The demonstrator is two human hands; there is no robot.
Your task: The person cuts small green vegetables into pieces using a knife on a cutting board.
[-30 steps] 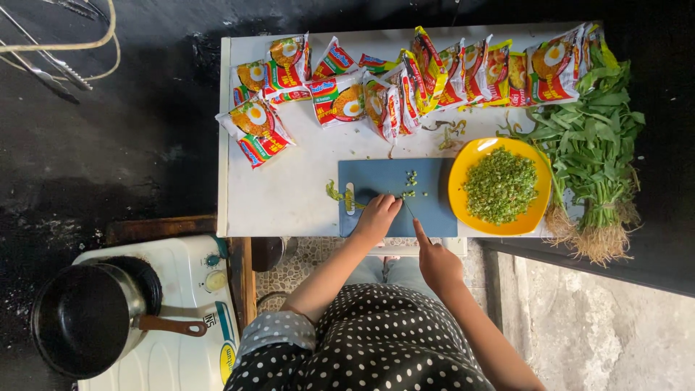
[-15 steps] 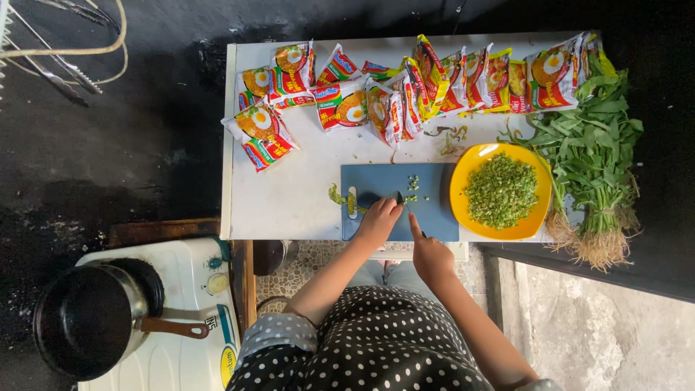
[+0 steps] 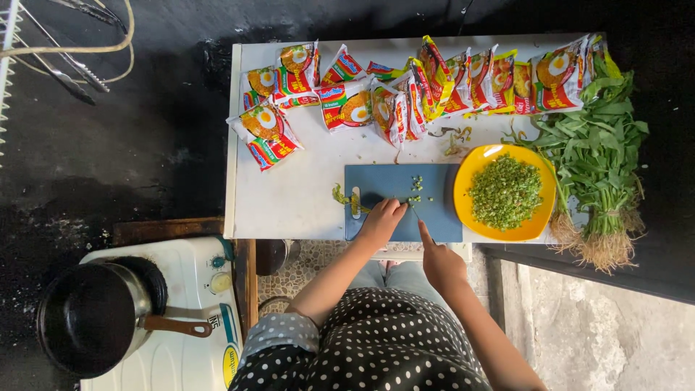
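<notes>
1. Head view, centre of frame: left hand [image 3: 382,221] lies fingers curled on the near part of a blue cutting board [image 3: 376,181], pressing down on a green stalk [image 3: 346,200] that runs off the board's left edge. Whether the fingers close around the stalk or only pin it, I cannot tell.
2. Right hand [image 3: 441,264] sits just right of the left hand, clenched on a knife [image 3: 421,223]; the thin blade reaches onto the board beside the left fingertips.
3. Small pile of chopped greens [image 3: 415,190] lies on the board just beyond both hands, toward the top of the frame.
4. Right of the board, touching its edge: yellow plate [image 3: 469,168] heaped with finely chopped greens.
5. Far right: bundle of leafy greens [image 3: 601,156] with roots, on the white table [image 3: 289,203].
6. Upper part of the table: row of instant noodle packets [image 3: 405,87], well apart from the hands.
7. Lower left of frame: dark pot [image 3: 87,318] with a brown handle on a white stove [image 3: 188,355].
</notes>
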